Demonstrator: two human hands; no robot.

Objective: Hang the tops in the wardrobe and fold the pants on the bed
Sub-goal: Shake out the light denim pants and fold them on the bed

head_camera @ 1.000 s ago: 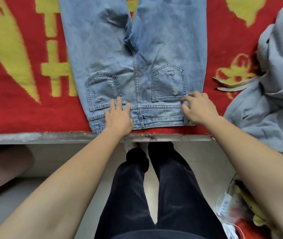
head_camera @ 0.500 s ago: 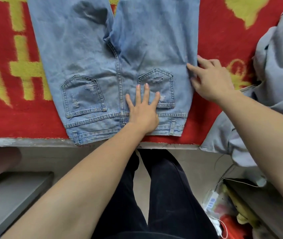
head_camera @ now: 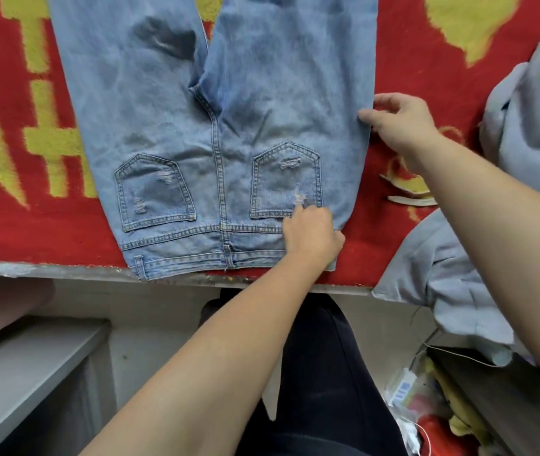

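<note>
Jeans (head_camera: 229, 133) lie flat, back pockets up, waistband along the near edge of the bed (head_camera: 64, 269); legs run off the top of view. No fold made yet, so folding is judged just starting. Left hand (head_camera: 311, 236) curls into denim at the waistband's right end; right hand (head_camera: 400, 126) pinches the right side seam. Grey top (head_camera: 531, 133) heaped at the bed's right edge, unhung. No legible label; yellow motifs on the blanket (head_camera: 5, 225) are cropped, unreadable.

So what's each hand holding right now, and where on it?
Both hold the jeans: the left hand grips the waistband's right end, the right hand pinches the right side seam farther up.
</note>
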